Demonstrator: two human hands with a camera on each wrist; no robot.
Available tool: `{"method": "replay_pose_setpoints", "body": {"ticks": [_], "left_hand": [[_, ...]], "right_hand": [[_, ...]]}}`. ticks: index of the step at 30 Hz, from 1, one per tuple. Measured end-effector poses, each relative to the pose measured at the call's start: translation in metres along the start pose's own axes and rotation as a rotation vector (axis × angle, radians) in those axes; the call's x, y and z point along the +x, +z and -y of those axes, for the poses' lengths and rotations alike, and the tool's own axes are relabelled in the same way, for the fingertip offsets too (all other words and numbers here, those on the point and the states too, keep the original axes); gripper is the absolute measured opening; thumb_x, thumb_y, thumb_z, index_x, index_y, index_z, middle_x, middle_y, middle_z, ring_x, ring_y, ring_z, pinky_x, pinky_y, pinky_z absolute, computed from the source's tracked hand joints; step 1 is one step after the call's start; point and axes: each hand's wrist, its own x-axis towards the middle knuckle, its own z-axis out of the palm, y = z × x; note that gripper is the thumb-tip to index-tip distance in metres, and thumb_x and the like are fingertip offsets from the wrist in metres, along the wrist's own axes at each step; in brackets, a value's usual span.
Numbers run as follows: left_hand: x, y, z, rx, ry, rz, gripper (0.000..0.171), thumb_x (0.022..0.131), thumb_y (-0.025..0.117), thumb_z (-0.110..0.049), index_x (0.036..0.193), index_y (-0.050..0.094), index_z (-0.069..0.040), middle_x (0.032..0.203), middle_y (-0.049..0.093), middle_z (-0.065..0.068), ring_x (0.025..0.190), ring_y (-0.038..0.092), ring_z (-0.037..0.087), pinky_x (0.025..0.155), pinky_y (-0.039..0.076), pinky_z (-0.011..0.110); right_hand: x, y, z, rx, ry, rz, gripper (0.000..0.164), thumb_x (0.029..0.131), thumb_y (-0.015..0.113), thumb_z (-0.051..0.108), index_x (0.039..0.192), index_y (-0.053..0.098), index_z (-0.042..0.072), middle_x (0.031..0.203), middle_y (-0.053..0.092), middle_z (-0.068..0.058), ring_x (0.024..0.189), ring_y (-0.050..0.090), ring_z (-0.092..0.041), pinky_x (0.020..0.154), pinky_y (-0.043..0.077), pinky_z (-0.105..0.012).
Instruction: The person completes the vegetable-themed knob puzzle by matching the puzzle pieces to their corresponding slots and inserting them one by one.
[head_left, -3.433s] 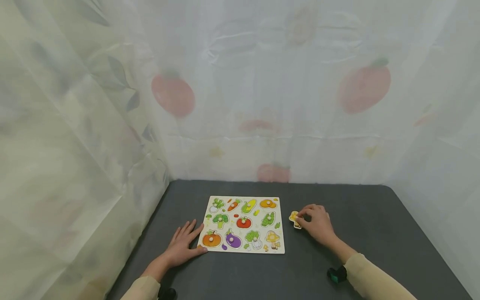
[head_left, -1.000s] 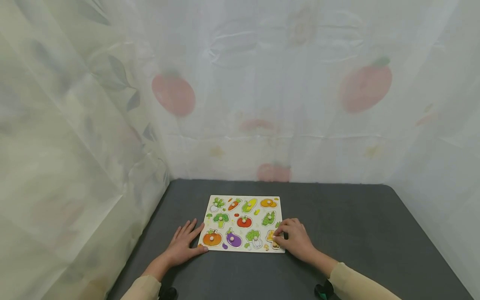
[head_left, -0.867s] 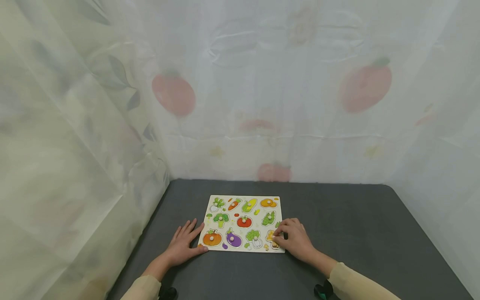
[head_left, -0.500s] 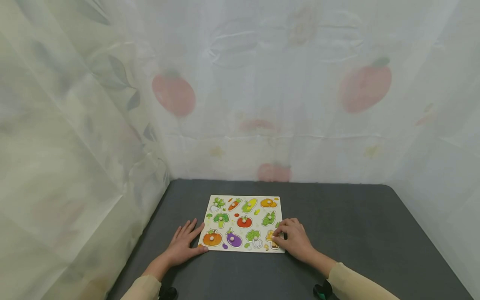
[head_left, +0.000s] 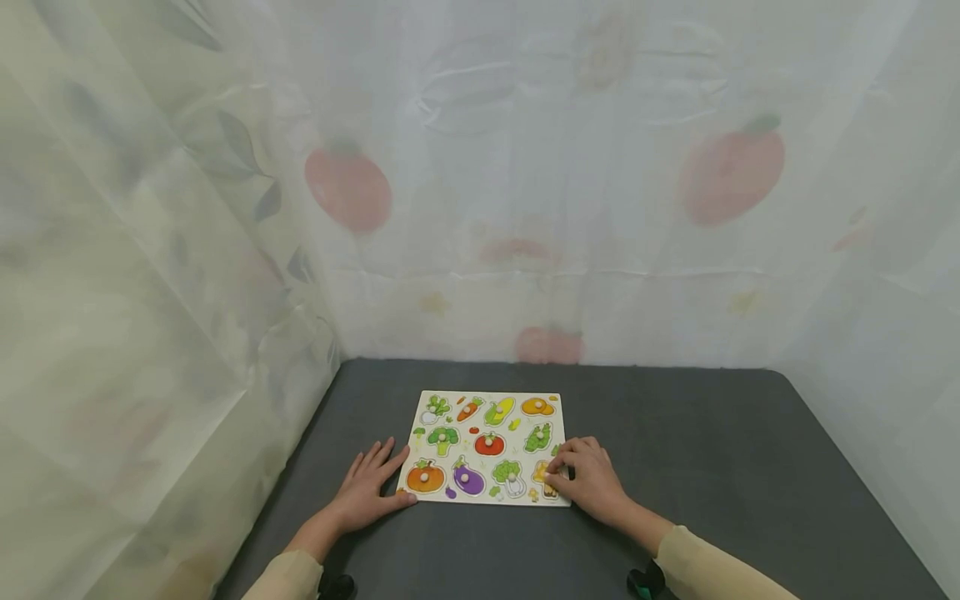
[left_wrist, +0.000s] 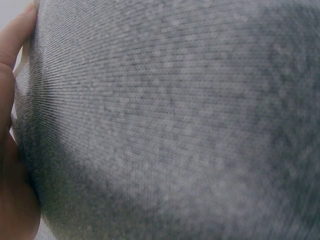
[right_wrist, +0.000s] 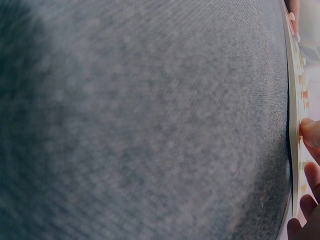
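Observation:
A white vegetable puzzle board (head_left: 514, 448) lies flat on the dark table. My right hand (head_left: 592, 477) pinches the mushroom puzzle piece (head_left: 550, 492) with thumb and index finger at the board's lower right corner. The fingers partly cover the piece, so I cannot tell if it sits flush. Spread fingers of my left hand (head_left: 363, 492) rest at the board's left edge, with the fingertips and thumb touching it. Other knobbed pieces, such as the eggplant (head_left: 468, 479), tomato (head_left: 489, 445) and pumpkin (head_left: 425, 477), sit in the board.
The dark grey table (head_left: 697, 450) extends around the board. Pale curtains printed with fruit (head_left: 480, 167) and leaves hang behind it and on both sides. Black wrist cameras (head_left: 647, 579) are worn on the wrists.
From the table right of the board, my right hand has carried the mushroom piece left onto the board's lower right corner. Over the last second it has barely moved. The left hand stays put.

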Motion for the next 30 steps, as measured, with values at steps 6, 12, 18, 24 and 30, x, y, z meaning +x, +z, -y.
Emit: {"method": "replay_pose_setpoints", "body": {"ticks": [6,12,18,24,30], "left_hand": [[0.0,0.001,0.001,0.005,-0.014,-0.007,0.095,0.085,0.071,-0.068,0.16,0.039,-0.019,0.167,0.023,0.019,0.154,0.011,0.044,0.119,0.001,0.065],[0.001,-0.002,-0.005,-0.009,-0.006,0.007,0.092,0.086,0.074,-0.06,0.159,0.041,-0.016,0.165,0.024,0.023,0.152,0.012,0.047,0.118,0.002,0.068],[0.005,-0.006,-0.009,0.042,-0.051,0.077,0.094,0.087,0.071,-0.066,0.161,0.037,-0.019,0.168,0.02,0.018,0.154,0.008,0.044,0.12,0.002,0.066],[0.005,-0.008,-0.009,0.113,-0.071,0.112,0.096,0.086,0.065,-0.072,0.162,0.035,-0.022,0.168,0.021,0.014,0.155,0.012,0.041,0.121,0.006,0.064],[0.001,-0.011,-0.015,0.124,-0.061,0.103,0.082,0.095,0.056,-0.068,0.159,0.042,-0.018,0.164,0.03,0.018,0.151,0.022,0.046,0.118,0.015,0.068]], "right_hand": [[0.001,0.0,0.0,-0.016,-0.003,0.0,0.012,0.085,0.085,0.035,0.081,0.074,0.036,0.1,0.059,0.015,0.107,0.048,-0.017,0.09,0.039,-0.046],[0.0,-0.001,-0.002,-0.044,-0.029,-0.007,0.013,0.085,0.085,0.035,0.082,0.074,0.037,0.1,0.06,0.016,0.106,0.049,-0.017,0.089,0.04,-0.046],[-0.003,-0.005,-0.005,-0.036,-0.016,0.014,0.006,0.087,0.083,0.036,0.086,0.077,0.037,0.102,0.059,0.017,0.106,0.048,-0.015,0.093,0.041,-0.048],[-0.011,-0.016,-0.013,-0.034,0.027,0.016,0.007,0.09,0.081,0.033,0.097,0.079,0.033,0.105,0.06,0.016,0.111,0.05,-0.018,0.094,0.041,-0.05],[-0.029,-0.035,-0.035,-0.089,0.107,-0.042,0.013,0.09,0.081,0.031,0.102,0.079,0.031,0.109,0.063,0.009,0.115,0.052,-0.025,0.098,0.041,-0.056]]}}
